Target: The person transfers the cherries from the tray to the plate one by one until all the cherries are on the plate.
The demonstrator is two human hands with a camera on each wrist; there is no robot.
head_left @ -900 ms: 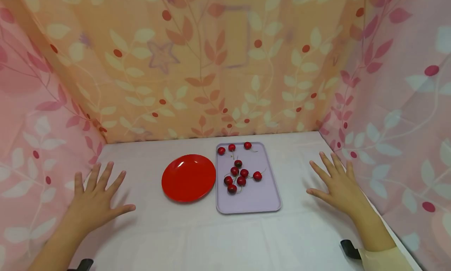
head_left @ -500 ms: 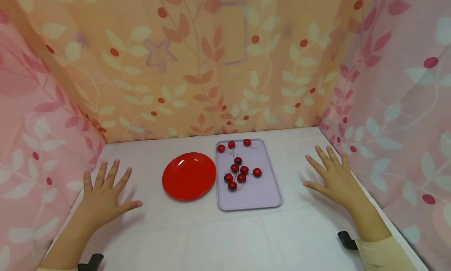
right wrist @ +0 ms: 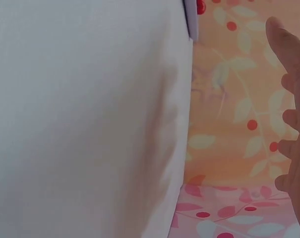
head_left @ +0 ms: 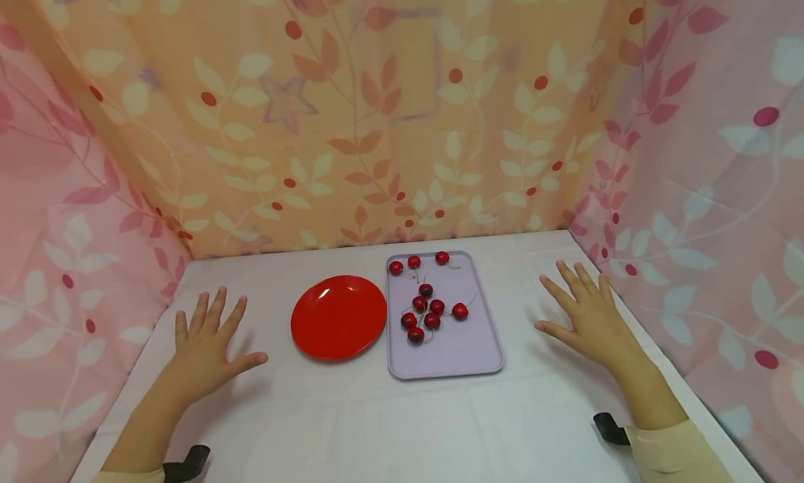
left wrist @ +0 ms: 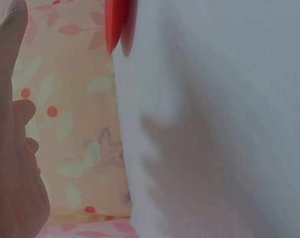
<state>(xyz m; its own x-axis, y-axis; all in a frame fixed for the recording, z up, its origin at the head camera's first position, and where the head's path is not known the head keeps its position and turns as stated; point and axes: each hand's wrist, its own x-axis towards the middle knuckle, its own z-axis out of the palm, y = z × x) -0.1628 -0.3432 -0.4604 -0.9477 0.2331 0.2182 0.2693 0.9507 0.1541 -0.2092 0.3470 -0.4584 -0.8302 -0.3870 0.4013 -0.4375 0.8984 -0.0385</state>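
Note:
My left hand [head_left: 204,354] hovers over the white tabletop, left of a round red plate [head_left: 339,318], its fingers spread and holding nothing. On the other side, my right hand [head_left: 587,319] is likewise spread, to the right of a lilac rectangular tray [head_left: 465,350]. Several dark red cherries [head_left: 432,321] with stems lie in the tray, most of them grouped near its middle and a few along its far edge. The plate, bare and shiny, sits close against the tray's left side. In the left wrist view the plate's edge [left wrist: 117,22] shows beyond the thumb.
A white cloth [head_left: 352,427] covers the table. Behind it hangs an orange leaf-patterned curtain [head_left: 377,120], with pink patterned curtains [head_left: 722,190] along both sides. Each wrist wears a black camera mount [head_left: 187,463].
My left hand has drifted right, toward the plate. The right hand has shifted slightly left. The plate, tray and cherries stay in place on the table.

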